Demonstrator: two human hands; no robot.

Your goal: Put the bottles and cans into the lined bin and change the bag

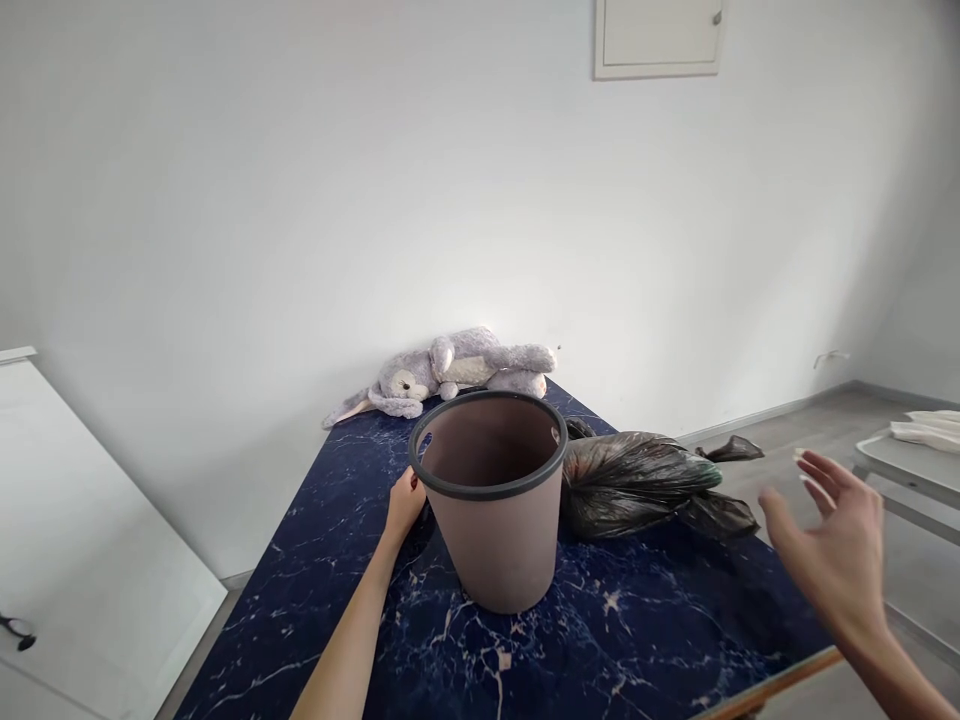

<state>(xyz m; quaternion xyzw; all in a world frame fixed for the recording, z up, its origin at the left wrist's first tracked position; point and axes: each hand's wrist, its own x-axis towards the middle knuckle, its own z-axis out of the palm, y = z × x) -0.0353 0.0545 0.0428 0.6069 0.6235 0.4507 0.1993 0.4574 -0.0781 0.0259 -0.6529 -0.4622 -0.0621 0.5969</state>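
Note:
A brownish-mauve trash bin with a dark grey rim stands upright on the table, its inside facing up towards me. Against its left side, just under the rim, is my left hand, fingers curled and partly hidden by the bin; what they hold, if anything, does not show. My right hand is raised off the table's right edge, thumb and fingers apart, with nothing in it. Nearest to it lies a filled black garbage bag, its gathered ends pointing right, close beside the bin.
A grey plush bunny lies on its side at the table's far end by the wall. The table has a dark blue marbled top. A white cabinet stands left; a grey rack with white items stands right.

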